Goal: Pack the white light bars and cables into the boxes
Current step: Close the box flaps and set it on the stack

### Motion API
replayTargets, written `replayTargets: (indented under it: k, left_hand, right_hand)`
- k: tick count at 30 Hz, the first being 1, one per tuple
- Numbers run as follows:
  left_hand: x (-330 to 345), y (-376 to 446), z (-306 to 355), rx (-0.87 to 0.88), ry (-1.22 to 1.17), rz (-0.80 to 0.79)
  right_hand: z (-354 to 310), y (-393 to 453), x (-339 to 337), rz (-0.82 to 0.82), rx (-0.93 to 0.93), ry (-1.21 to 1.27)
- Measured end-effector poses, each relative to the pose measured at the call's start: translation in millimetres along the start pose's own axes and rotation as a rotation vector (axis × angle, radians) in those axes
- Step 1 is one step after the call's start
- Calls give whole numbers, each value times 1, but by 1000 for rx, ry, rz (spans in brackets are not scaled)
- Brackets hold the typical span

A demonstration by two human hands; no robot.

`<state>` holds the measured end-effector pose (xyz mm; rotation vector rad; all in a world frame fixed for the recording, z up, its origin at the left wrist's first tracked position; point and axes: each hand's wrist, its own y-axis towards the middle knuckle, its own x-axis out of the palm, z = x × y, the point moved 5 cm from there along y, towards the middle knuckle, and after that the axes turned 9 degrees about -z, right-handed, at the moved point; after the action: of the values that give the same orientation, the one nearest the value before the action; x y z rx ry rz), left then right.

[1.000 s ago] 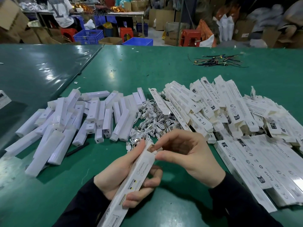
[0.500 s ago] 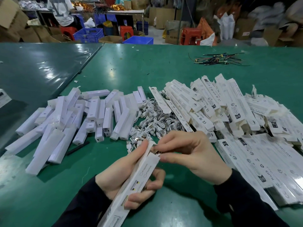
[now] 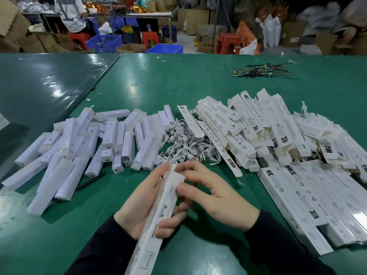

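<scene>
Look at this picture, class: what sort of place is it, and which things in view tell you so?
Probably a small factory packing room. Heaps of white plastic light bars and printed white cardboard boxes cover a long green table, with brown cartons and blue plastic crates behind.

A long white box is lying slanted across the near middle, its far end raised and its end flap standing open; the left hand is gripping it while the right hand is pinching the flap; white light bars are lying jumbled on the table at the left; a tangle of white cables is sitting in the middle; printed white boxes are heaping at the right, with a flatter row lying nearer.
</scene>
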<state>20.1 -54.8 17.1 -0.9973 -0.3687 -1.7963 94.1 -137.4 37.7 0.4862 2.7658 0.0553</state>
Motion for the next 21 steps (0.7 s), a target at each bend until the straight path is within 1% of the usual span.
replayTargets:
  k: [3,5,7,9,12,13,16,21]
  left_hand:
    - [1,-1,8,147,-20,34]
    - [0,-1,12,235,-20,64]
    - [-3,-3,16,336,15,163]
    - [-6,-4,18,409,127,284]
    - [-6,-4,20,491,274,395]
    - [-5,-4,20,506,302,410]
    - [-2,-3,18,524,335,412]
    - [-4,0,14,520,319,407]
  right_hand:
    - [3,2,-7,178,-9,222]
    - [8,1,-14,274,7,281]
    - [14,-1,-20,338,47,302]
    - [18,-2,-24,395,76,331]
    - [19,-5,-29,491,16,365]
    - [16,-5,-29,495,-16,327]
    - [9,-3,-23,429,-80,223]
    - [11,0,-21,341,-3,289]
